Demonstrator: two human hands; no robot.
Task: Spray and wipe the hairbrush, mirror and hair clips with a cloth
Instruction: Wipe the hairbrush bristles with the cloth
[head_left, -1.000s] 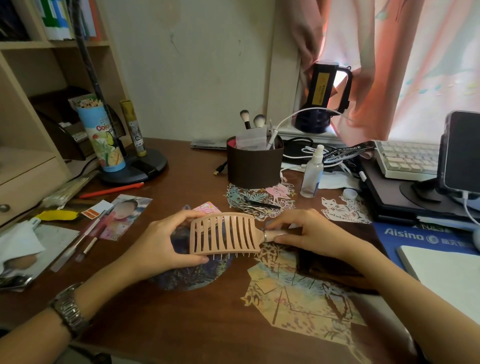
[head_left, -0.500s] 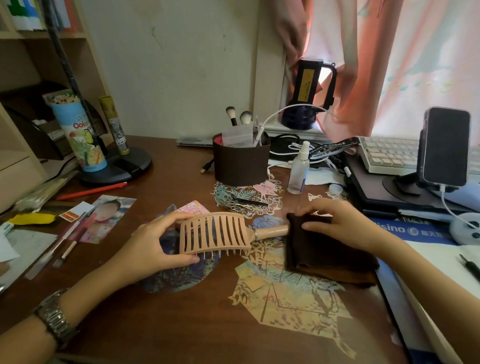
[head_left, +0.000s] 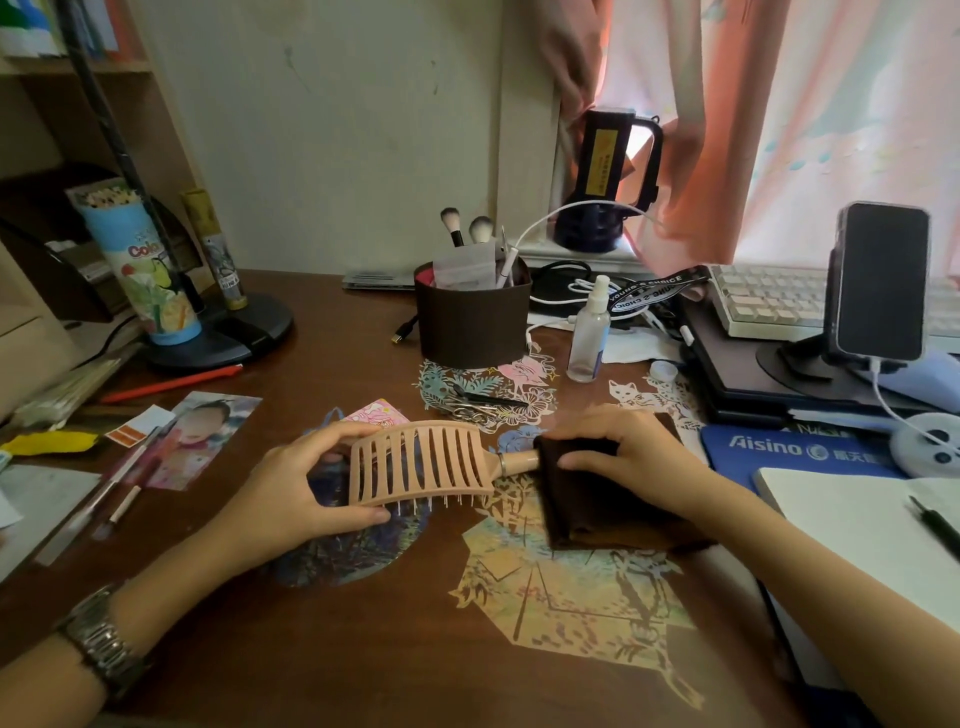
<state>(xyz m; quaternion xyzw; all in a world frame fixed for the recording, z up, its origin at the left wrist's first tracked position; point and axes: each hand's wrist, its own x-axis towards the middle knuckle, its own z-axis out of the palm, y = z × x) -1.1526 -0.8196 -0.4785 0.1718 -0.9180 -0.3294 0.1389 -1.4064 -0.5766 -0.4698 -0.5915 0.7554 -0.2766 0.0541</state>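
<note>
Brown cloth (head_left: 587, 499) under right hand (head_left: 618, 457) wraps hairbrush (head_left: 421, 462) handle.

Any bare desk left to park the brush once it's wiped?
Best patch: bare wood at the near edge of the desk, between the left hand holding the hairbrush and the paper cutout. Another strip between lamp base and brown organizer. Crowded: right side by the cloth, left edge papers.
</note>
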